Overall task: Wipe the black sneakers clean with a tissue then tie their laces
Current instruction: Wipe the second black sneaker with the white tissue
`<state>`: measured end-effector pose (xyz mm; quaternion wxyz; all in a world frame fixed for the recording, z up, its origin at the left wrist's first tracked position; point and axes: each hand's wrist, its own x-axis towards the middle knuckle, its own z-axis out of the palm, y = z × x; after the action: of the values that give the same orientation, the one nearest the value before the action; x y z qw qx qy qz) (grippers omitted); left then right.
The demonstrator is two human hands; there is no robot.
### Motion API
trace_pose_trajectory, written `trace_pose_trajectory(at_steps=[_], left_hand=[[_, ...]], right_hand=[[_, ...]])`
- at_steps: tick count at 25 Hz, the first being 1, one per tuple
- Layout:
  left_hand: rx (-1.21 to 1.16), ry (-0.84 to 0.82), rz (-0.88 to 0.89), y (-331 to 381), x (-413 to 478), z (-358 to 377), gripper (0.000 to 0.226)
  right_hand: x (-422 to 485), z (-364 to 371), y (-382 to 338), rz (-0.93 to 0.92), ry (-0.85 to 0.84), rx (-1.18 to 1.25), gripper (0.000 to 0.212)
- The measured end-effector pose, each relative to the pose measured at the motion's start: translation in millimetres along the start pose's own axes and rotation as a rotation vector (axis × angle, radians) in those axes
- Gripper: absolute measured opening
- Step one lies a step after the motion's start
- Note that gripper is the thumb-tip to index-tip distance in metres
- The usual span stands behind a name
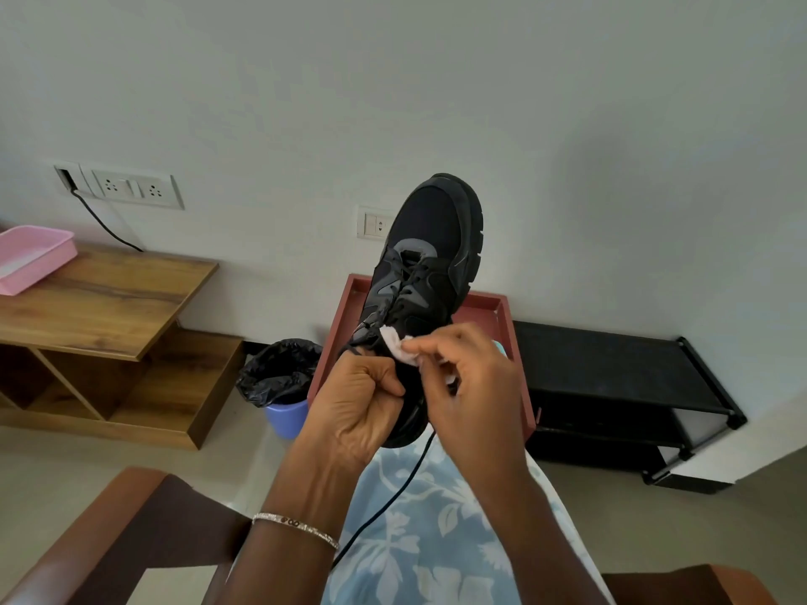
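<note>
Centre: sneaker point(432, 255), toe away, held at the heel by the left hand point(353, 408); the right hand point(471, 386) pinches a tissue point(401, 349) against its collar. Behind it is a tray point(511, 325). Left of the tray, a bin point(284, 412) on the floor; farther left, a table point(100, 299) carrying a basket point(30, 255). Right, a shoe rack point(611, 377) along the wall.

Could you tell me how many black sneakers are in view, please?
1. The black sneaker is held up, the left hand gripping it near the heel while the right hand pinches a tissue against it. Its partner may be hidden.
</note>
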<state>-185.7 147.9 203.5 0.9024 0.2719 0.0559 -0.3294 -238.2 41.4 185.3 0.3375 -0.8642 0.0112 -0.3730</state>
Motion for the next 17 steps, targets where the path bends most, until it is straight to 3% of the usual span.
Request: trace_pose_trajectory(at_steps=[4, 9, 12, 17], left_hand=[[0.012, -0.061, 0.060, -1, -6, 10, 0.083], [-0.046, -0.051, 0.034, 5, -7, 6, 0.066], [-0.042, -0.062, 0.004, 6, -9, 5, 0.065], [-0.052, -0.079, 0.065, 2, -7, 11, 0.080]], right_hand=[[35, -9, 8, 0.007, 0.106, -0.057, 0.016], [9, -4, -17, -0.055, -0.079, 0.014, 0.015], [7, -10, -16, -0.045, -0.104, 0.037, 0.014], [31, -21, 1, 0.042, 0.061, 0.008, 0.006]])
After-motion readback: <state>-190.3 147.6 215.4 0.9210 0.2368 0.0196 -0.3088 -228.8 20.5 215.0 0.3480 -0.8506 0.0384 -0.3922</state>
